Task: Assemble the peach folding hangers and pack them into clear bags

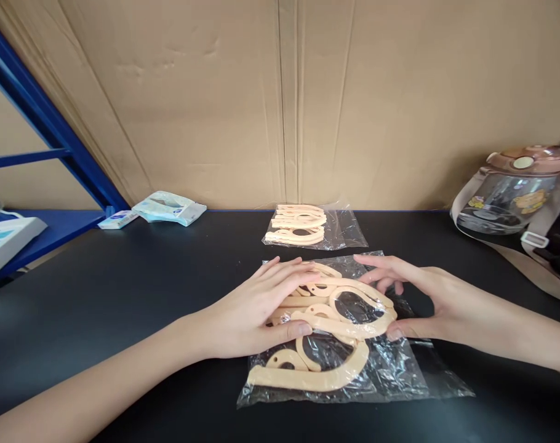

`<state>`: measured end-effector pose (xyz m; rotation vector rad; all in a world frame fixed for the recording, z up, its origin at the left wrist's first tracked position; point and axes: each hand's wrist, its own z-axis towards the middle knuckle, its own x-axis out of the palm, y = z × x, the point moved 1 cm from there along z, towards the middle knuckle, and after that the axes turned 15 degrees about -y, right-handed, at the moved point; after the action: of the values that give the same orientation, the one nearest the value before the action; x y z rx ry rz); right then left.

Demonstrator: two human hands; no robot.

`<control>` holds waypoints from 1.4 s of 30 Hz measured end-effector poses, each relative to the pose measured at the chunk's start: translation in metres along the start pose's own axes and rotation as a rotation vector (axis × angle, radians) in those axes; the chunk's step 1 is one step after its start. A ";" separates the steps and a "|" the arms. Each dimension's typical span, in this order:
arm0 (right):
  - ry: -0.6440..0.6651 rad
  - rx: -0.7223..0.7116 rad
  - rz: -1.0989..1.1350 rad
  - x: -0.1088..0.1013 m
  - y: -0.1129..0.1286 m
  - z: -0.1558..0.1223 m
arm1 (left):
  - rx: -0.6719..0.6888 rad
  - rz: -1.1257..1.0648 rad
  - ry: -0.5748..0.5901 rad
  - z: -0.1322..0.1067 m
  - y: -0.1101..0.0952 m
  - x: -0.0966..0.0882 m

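Several beige folding clothes hangers (340,326) in clear plastic bags (400,369) lie piled on the black table in front of me. My left hand (256,307) rests on the left part of the pile, palm down with its fingers stretched out. At the right end of the hangers is my right hand (413,295), its fingers spread and the thumb touching the rounded end of one hanger. Behind the pile lies another clear bag (344,224) of folded hangers (298,234), apart from both hands.
A clear drinking bottle (511,194) with a pink lid and a strap stands at the right. Back left are a light blue soft packet (169,207) and a small white-and-blue packet (117,219). A blue metal frame (53,111) borders the left; a cardboard wall (215,104) closes the back.
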<state>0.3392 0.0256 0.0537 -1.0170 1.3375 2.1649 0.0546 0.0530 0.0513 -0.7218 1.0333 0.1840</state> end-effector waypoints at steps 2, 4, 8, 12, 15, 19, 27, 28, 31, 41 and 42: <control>-0.006 -0.002 0.014 0.000 -0.001 0.001 | 0.010 0.012 -0.009 0.000 0.001 0.001; -0.013 0.000 0.010 0.000 -0.002 0.001 | 0.003 0.005 -0.008 -0.001 0.003 0.002; -0.038 -0.018 0.012 0.002 -0.002 0.001 | -0.038 -0.015 0.021 -0.001 0.005 0.002; -0.050 -0.042 0.042 0.014 0.002 0.000 | -0.022 0.003 0.038 -0.001 0.006 0.002; -0.041 -0.027 0.024 0.017 0.002 0.001 | -0.021 0.019 0.038 0.000 0.006 0.001; 0.037 -0.017 0.092 0.009 0.001 0.001 | -0.025 0.027 0.044 0.000 0.007 0.001; -0.001 0.041 0.186 0.019 0.004 0.002 | 0.029 0.002 0.038 -0.001 0.009 0.001; -0.019 0.035 0.166 0.022 0.004 0.002 | 0.034 0.001 0.043 -0.001 0.009 0.001; -0.062 0.003 0.079 0.028 0.003 0.001 | 0.040 0.004 0.057 0.000 0.009 0.000; -0.113 -0.176 -0.312 -0.012 -0.047 0.010 | 0.084 0.080 0.063 0.003 0.009 -0.014; -0.093 -0.193 -0.311 -0.013 -0.050 0.012 | 0.090 0.077 0.057 0.002 0.008 -0.014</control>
<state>0.3767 0.0598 0.0371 -1.0991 0.8754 2.0997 0.0449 0.0629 0.0604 -0.6094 1.1171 0.1831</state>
